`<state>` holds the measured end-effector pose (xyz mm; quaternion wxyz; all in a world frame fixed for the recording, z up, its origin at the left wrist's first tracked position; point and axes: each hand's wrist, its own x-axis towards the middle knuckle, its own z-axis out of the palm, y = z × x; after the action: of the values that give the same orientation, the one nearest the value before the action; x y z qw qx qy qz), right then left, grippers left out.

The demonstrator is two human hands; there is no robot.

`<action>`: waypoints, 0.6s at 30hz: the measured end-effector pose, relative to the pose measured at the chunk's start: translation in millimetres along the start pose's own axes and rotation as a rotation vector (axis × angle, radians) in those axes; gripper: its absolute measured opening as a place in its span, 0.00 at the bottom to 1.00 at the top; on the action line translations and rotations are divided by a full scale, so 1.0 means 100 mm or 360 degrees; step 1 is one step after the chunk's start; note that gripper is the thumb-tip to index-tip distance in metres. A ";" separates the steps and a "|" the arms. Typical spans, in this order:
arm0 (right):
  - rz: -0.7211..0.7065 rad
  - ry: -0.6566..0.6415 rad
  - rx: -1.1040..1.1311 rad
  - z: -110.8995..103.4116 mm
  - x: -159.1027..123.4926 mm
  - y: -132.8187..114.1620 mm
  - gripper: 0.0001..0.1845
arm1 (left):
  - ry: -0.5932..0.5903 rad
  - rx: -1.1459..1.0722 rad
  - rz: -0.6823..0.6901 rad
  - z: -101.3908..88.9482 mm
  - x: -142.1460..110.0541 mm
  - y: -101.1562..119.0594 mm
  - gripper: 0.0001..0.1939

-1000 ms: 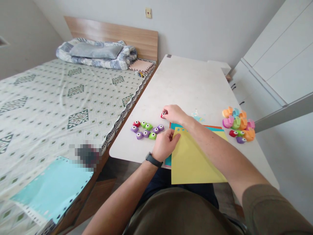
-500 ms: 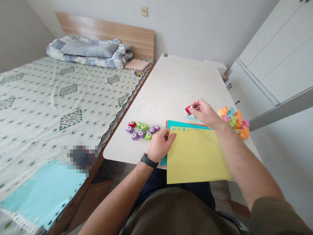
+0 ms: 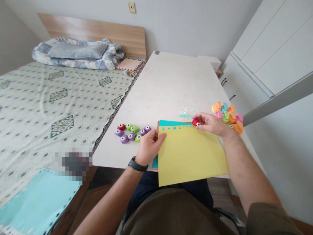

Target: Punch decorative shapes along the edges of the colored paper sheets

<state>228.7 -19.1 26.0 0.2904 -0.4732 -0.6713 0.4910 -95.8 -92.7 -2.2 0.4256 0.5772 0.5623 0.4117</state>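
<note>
My left hand pinches the left edge of a yellow sheet of paper, thumb on top. A row of small punched shapes runs along the sheet's far edge, with blue paper showing through. Between the fingers of my right hand is a red craft punch, at the far edge of the yellow sheet near the end of that row. Beneath lies a blue sheet, with a red edge peeking out behind it. Whether the punch's slot is around the paper I cannot tell.
Several purple, green and red punches stand left on the white table. Pastel punches cluster at the right. Paper bits lie beyond the sheets. A light-blue punched sheet rests on the bed at left.
My right hand has brought the red punch from above the paper bits back to the yellow sheet's far edge. My left hand keeps its hold on the sheet. The view has shifted slightly.
</note>
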 end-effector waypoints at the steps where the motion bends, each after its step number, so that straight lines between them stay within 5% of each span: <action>1: -0.0014 0.0007 -0.0021 0.01 0.00 0.02 0.25 | 0.0008 0.0002 -0.0005 0.00 0.00 0.01 0.18; 18: -0.0144 0.0177 -0.0432 0.16 -0.06 0.01 0.22 | 0.0010 0.0101 -0.0023 0.02 0.03 -0.02 0.17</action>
<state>217.9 -30.5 20.5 0.2822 -0.5039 -0.7351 0.3551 -94.5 -89.6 -4.6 0.4081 0.5852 0.5806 0.3924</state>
